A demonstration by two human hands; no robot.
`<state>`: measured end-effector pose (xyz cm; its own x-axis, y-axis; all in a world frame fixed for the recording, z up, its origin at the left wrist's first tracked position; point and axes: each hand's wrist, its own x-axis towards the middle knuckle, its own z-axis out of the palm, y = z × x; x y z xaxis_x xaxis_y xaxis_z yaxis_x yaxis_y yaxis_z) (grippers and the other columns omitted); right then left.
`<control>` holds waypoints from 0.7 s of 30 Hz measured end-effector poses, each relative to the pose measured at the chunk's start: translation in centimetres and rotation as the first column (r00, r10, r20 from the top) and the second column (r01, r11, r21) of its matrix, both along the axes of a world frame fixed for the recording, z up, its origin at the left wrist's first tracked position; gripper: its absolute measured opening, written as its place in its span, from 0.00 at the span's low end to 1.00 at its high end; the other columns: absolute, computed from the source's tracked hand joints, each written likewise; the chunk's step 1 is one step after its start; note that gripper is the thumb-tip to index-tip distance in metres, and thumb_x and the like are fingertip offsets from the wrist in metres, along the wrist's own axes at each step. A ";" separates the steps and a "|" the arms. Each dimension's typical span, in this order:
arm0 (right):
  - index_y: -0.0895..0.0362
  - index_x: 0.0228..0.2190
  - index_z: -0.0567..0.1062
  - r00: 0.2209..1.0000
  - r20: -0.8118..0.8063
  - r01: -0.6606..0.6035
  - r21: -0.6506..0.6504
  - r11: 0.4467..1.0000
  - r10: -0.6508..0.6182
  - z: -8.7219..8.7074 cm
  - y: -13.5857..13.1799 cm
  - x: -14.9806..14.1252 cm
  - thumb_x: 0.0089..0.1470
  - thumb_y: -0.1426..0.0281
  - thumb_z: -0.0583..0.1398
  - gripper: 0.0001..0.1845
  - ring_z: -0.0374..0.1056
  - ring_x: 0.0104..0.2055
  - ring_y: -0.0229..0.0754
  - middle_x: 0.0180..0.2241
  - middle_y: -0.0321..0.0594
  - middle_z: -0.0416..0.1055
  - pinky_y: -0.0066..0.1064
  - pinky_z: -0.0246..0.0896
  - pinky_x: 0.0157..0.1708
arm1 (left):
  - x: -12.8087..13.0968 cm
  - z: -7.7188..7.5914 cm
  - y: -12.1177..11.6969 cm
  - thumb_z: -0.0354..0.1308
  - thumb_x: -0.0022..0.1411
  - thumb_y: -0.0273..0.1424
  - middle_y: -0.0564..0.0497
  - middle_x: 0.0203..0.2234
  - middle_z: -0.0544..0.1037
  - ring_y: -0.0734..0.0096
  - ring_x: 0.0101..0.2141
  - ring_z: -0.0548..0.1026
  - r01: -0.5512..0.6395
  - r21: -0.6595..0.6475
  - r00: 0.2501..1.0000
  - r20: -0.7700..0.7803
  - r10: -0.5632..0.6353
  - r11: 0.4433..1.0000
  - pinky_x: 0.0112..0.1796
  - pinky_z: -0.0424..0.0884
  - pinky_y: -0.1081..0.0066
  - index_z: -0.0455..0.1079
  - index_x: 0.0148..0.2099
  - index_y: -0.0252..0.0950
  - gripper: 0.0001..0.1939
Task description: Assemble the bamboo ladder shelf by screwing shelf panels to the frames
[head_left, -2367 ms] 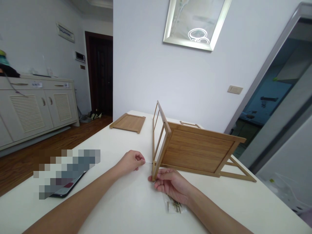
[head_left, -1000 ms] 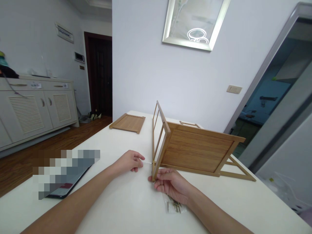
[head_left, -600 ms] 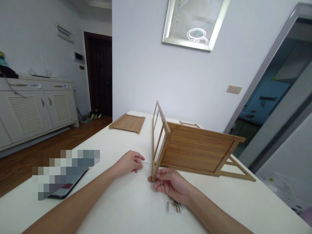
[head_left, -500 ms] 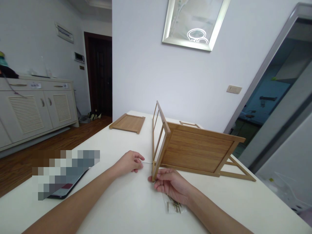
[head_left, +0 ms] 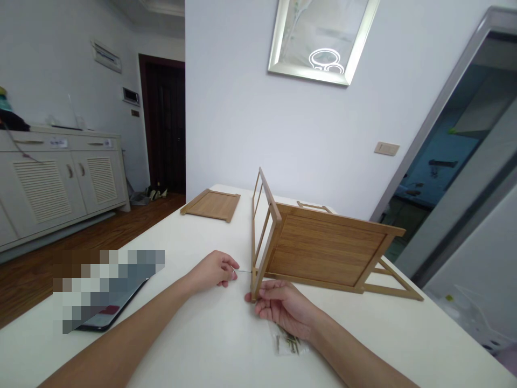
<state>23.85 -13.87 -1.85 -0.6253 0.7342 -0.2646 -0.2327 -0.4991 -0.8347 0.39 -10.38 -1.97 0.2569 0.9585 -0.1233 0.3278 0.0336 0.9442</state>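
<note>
My left hand (head_left: 219,269) is closed on a thin metal rod, likely a hex key (head_left: 243,271); its far end meets the upright side frame (head_left: 271,231) of a wooden rack near the bottom corner. That corner is pinched between the fingers and thumb of my right hand (head_left: 283,304). A brown wooden panel (head_left: 323,250) stands on its edge, joined to this frame and reaching right to a second slatted frame (head_left: 398,283). Partly under my right hand lies a clear plastic bag of screws (head_left: 288,344).
A separate wooden panel (head_left: 212,205) lies flat at the table's far left. Behind the rack another small wooden frame (head_left: 313,206) shows in part. A dark tablet or phone (head_left: 109,310), partly blurred out, rests on the white table (head_left: 194,345) left of my left arm.
Almost nothing differs. Both hands keep their places at the frame's lower corner, and the view has shifted only very slightly.
</note>
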 end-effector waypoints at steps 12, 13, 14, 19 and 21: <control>0.66 0.33 0.75 1.000 0.001 0.004 0.008 1.000 -0.004 0.0 0.0 0.0 0.47 0.75 0.66 0.10 0.73 0.26 0.33 0.39 0.53 0.77 0.24 0.67 0.30 | 0.4 -0.4 0.0 0.59 0.48 0.32 0.51 0.22 0.76 0.72 0.20 0.72 -0.043 0.088 0.995 -0.082 0.050 0.995 0.23 0.63 0.72 0.73 0.36 0.31 0.13; 0.66 0.33 0.75 1.000 0.000 0.005 0.008 1.000 -0.005 0.0 0.0 0.0 0.47 0.75 0.66 0.10 0.73 0.26 0.33 0.39 0.54 0.77 0.24 0.67 0.30 | 0.4 -0.5 0.0 0.59 0.48 0.32 0.52 0.21 0.76 0.72 0.20 0.72 -0.046 0.107 0.993 -0.099 0.057 0.993 0.23 0.63 0.72 0.72 0.35 0.31 0.11; 0.66 0.33 0.75 1.000 -0.002 0.007 0.007 1.000 -0.007 0.0 0.0 0.0 0.47 0.75 0.66 0.10 0.73 0.26 0.34 0.39 0.54 0.77 0.24 0.67 0.30 | 0.5 -0.5 0.0 0.58 0.48 0.31 0.52 0.21 0.76 0.72 0.21 0.72 -0.047 0.129 0.991 -0.117 0.062 0.991 0.24 0.64 0.72 0.72 0.34 0.32 0.10; 0.66 0.33 0.75 1.000 -0.002 0.008 0.003 1.000 -0.008 0.0 0.0 0.0 0.46 0.76 0.66 0.10 0.73 0.26 0.33 0.38 0.53 0.78 0.24 0.67 0.30 | 0.6 -0.8 0.1 0.56 0.50 0.28 0.52 0.23 0.77 0.69 0.24 0.73 -0.036 0.245 0.974 -0.209 0.089 0.969 0.27 0.65 0.71 0.72 0.32 0.35 0.06; 0.67 0.34 0.75 1.000 0.003 0.006 0.004 1.000 -0.006 0.1 -0.1 -0.1 0.46 0.76 0.66 0.11 0.73 0.26 0.33 0.38 0.53 0.78 0.24 0.66 0.30 | 0.7 -0.9 0.1 0.56 0.51 0.28 0.52 0.24 0.78 0.68 0.27 0.74 -0.032 0.285 0.966 -0.239 0.103 0.958 0.29 0.66 0.71 0.73 0.32 0.36 0.06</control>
